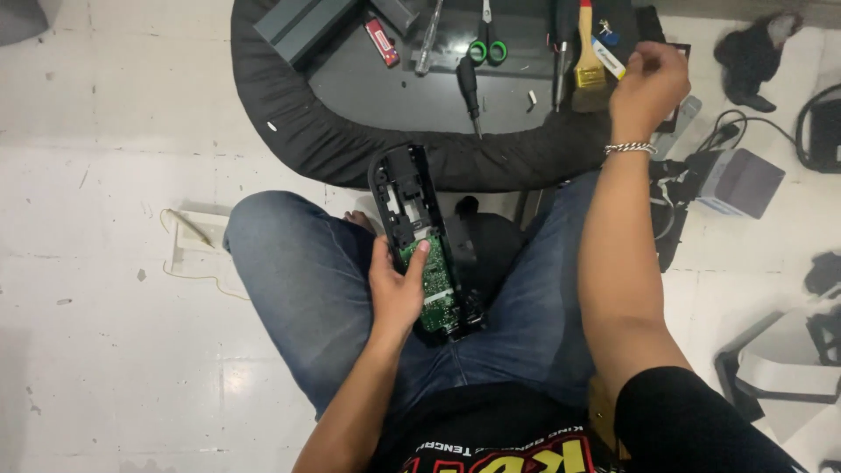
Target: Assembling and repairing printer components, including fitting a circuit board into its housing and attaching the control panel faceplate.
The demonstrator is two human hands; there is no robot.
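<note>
1. The left hand holds an opened black device on the lap; fingers wrap its side, thumb pressing the green circuit board.
2. The cover is already off and the board is still seated inside.
3. The right hand hovers over the tray, fingers pinched; whether it holds something I cannot tell.
4. A screwdriver, scissors and a brush lie on the tray, on a white tiled floor.

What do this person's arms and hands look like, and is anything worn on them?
Both hands are bare, with no gloves. The right hand has a silver chain bracelet at the wrist and a black short sleeve at the upper arm. The left hand and its forearm show no jewellery or sleeve.
</note>
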